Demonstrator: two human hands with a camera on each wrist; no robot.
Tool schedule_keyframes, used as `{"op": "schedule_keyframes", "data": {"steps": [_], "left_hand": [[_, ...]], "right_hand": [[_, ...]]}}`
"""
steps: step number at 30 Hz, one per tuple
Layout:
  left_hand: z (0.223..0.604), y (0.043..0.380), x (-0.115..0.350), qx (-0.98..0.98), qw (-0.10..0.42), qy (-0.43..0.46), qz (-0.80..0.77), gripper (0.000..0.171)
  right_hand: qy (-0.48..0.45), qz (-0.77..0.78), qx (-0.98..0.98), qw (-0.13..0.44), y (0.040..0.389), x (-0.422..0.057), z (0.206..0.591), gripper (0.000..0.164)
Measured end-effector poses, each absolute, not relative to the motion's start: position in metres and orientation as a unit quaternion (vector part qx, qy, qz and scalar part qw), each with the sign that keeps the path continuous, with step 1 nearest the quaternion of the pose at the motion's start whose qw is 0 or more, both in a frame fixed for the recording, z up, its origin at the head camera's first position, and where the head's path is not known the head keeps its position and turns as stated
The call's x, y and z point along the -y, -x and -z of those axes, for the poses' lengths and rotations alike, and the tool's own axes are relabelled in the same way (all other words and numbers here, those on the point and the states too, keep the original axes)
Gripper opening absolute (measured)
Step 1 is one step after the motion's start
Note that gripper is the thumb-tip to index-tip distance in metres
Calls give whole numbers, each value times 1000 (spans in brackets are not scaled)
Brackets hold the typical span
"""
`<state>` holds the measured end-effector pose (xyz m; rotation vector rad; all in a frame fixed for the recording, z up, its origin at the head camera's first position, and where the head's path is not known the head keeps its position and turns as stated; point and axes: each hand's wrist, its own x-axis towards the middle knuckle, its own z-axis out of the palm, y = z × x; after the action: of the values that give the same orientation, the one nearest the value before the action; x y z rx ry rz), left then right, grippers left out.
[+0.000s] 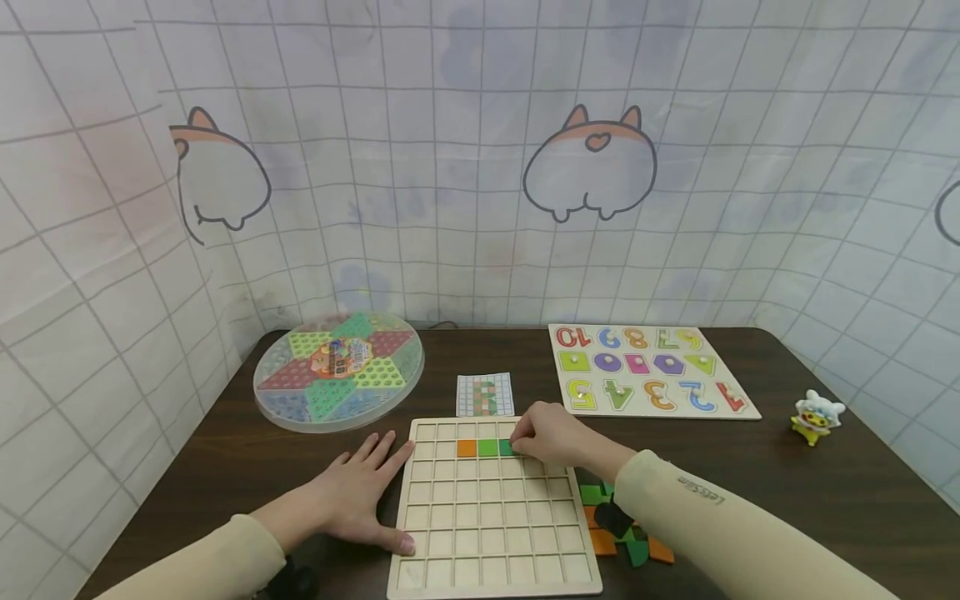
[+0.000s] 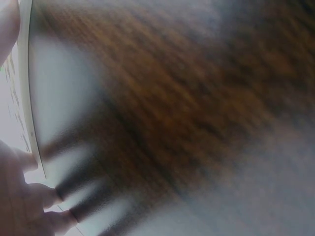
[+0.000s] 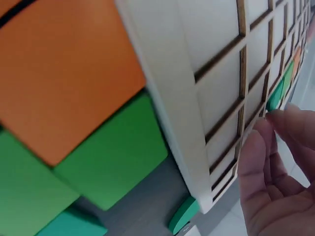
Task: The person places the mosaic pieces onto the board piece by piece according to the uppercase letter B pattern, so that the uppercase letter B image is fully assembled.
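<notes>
A wooden grid board (image 1: 488, 517) lies on the table with an orange tile (image 1: 467, 448), a light green tile (image 1: 487, 448) and a dark green tile (image 1: 506, 448) side by side in its second row from the far edge. My right hand (image 1: 555, 437) pinches the dark green tile at its right side; the right wrist view shows thumb and fingertips at the edge of this tile (image 3: 276, 96). My left hand (image 1: 352, 500) is spread flat on the table at the board's left side, its thumb over the board's edge. Blur fills much of the left wrist view.
Loose orange and green pieces (image 1: 636, 552) lie right of the board, partly under my right forearm. Beyond the board is a patterned card (image 1: 485, 394). A round star game board (image 1: 337, 371), a number puzzle (image 1: 652, 371) and a small figurine (image 1: 816, 417) stand around it.
</notes>
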<state>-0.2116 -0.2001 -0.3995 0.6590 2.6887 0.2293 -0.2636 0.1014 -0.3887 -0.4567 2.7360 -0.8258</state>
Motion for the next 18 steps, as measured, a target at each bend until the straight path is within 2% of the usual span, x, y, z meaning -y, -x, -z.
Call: {"op": "schedule_keyframes", "data": {"steps": [6,11,18], "left_hand": [[400,212,200,-952,180,-234,-79,124],[401,212,199,-954,174,-233,-77,125],[402,212,200,-954,174,-232,-77,126]], "right_hand": [[168,288,-932,144,264,-109,390,19],[182,309,-925,125,263,-122,386,21],[213,312,-920,103,261,-165,378,21]]}}
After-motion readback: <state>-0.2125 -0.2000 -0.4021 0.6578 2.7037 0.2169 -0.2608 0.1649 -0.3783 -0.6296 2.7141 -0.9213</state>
